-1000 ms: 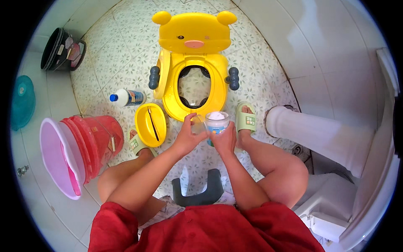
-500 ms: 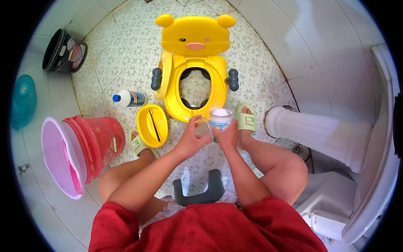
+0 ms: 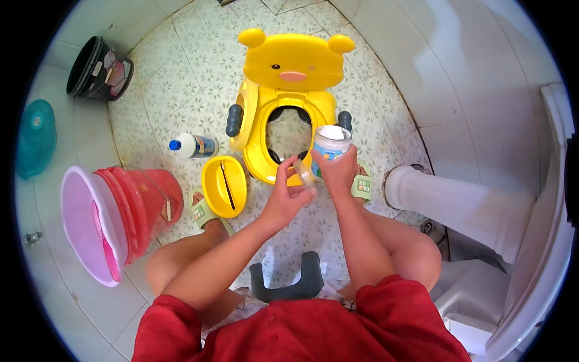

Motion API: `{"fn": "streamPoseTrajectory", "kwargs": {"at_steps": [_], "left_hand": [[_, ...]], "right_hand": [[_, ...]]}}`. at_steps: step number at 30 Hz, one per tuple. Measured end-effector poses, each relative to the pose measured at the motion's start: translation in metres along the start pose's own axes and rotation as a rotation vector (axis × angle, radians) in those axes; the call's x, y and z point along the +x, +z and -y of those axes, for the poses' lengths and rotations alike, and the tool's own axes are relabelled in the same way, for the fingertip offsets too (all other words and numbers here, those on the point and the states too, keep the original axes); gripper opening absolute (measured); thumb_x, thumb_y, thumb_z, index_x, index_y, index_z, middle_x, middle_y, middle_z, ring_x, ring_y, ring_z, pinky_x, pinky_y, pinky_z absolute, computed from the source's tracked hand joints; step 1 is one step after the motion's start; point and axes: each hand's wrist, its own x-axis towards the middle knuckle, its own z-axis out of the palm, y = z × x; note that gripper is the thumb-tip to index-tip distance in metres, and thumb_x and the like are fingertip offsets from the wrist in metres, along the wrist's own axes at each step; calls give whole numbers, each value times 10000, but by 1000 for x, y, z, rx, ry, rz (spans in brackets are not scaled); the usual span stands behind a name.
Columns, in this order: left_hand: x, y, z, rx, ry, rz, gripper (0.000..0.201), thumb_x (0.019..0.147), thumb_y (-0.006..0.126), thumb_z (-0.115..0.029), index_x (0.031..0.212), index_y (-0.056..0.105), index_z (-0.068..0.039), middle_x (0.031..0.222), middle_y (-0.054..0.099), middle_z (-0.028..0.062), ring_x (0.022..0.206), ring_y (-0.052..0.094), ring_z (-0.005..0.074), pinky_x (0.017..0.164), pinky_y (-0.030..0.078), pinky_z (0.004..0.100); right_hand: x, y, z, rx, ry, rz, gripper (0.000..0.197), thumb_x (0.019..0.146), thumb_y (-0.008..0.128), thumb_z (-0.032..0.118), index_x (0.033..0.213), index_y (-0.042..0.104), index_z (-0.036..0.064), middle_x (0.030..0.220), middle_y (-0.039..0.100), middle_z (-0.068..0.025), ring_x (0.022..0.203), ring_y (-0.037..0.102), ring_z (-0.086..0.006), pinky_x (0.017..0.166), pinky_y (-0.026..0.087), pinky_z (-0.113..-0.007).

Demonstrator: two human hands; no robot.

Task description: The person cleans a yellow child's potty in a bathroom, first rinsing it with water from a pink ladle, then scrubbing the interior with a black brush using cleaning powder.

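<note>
Two hands work in front of us: in the right hand (image 3: 339, 169), the grip is wrapped around a clear jar (image 3: 332, 148) with a blue label, its mouth uncovered and white contents showing, while in the left hand (image 3: 286, 196) the grip is parted only enough to pinch a clear lid (image 3: 304, 174) just beside it. From our view, the jar overlaps the right side of the yellow potty seat (image 3: 259, 158); we cannot tell how high above it. We judge the step in hand to be handling the opened jar; the next move calls for a steady right wrist and the lid kept clear.
</note>
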Motion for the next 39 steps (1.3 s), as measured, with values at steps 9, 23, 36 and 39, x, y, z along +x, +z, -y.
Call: {"fn": "streamPoseTrajectory", "kwargs": {"at_steps": [9, 23, 36, 39], "left_hand": [[91, -6, -4, -90, -68, -141, 722, 797, 659, -181, 1381, 239, -250, 1345, 314, 111, 1143, 437, 225, 875, 455, 379], [104, -39, 0, -97, -185, -229, 883, 693, 716, -120, 1400, 186, -151, 1313, 348, 100, 1117, 489, 243, 858, 476, 392], [93, -135, 27, 564, -386, -18, 1186, 545, 736, -49, 1472, 1, -114, 1369, 351, 198, 1176, 462, 330, 908, 461, 389], [85, -153, 34, 821, -344, 118, 1163, 513, 748, -77, 1466, 83, -94, 1336, 400, 214, 1204, 440, 335, 956, 424, 354]], "right_hand": [[41, 8, 37, -64, -3, 66, 732, 542, 835, 384, 1017, 468, -35, 1015, 555, -223, 969, 547, -387, 825, 455, -450], [65, 31, 75, -72, -112, 213, 761, 534, 807, 393, 1060, 460, -35, 1024, 554, -221, 963, 565, -366, 832, 467, -439], [41, 78, 106, -81, -382, 446, 788, 542, 793, 335, 1144, 416, -7, 1119, 513, -228, 1061, 501, -381, 917, 419, -444], [31, 83, 84, -89, -457, 484, 808, 526, 803, 309, 1164, 413, 2, 1134, 509, -234, 1065, 497, -388, 921, 418, -450]]}}
